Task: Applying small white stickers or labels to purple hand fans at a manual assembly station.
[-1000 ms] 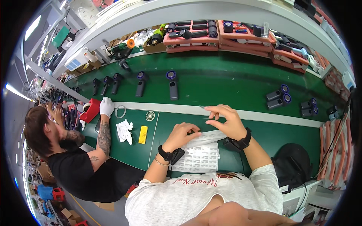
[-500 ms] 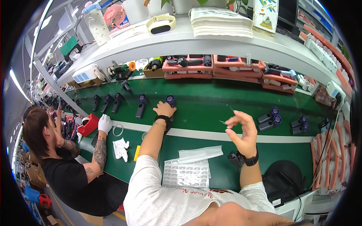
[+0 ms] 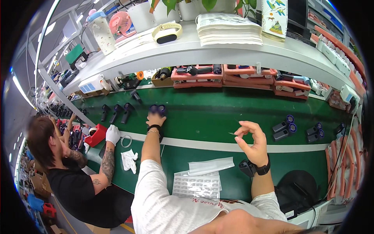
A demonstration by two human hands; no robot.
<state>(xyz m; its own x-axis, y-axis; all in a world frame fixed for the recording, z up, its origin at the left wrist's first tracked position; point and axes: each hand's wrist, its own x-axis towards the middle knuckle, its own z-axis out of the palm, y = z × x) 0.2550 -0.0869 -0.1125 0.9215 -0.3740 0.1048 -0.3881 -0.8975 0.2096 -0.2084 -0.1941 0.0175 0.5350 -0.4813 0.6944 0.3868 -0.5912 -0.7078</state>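
My left hand [image 3: 156, 119] reaches across the green bench and closes over a dark grey handheld device with a purple ring [image 3: 161, 109]. A matching device [image 3: 153, 108] sits right beside it; the hand covers most of both bodies. Raised above the bench, my right hand [image 3: 253, 142] pinches a small, thin, clear piece [image 3: 233, 133], perhaps film, between thumb and fingers. Below my right wrist lies a small black device [image 3: 247, 167]. Sheets of clear labels [image 3: 196, 185] and a pale strip [image 3: 210, 165] lie between my arms.
More dark devices stand at the left [image 3: 115, 114] and right [image 3: 284, 128]. A co-worker's white-gloved hand [image 3: 113, 135] rests near a red tape dispenser [image 3: 96, 134] and a white glove [image 3: 129, 160]. Pink foam trays [image 3: 198, 80] line the back under a white shelf [image 3: 218, 52].
My left hand has moved left with a device, which now stands beside the other one. My right hand keeps its pinch and has barely moved. The view has shifted slightly.
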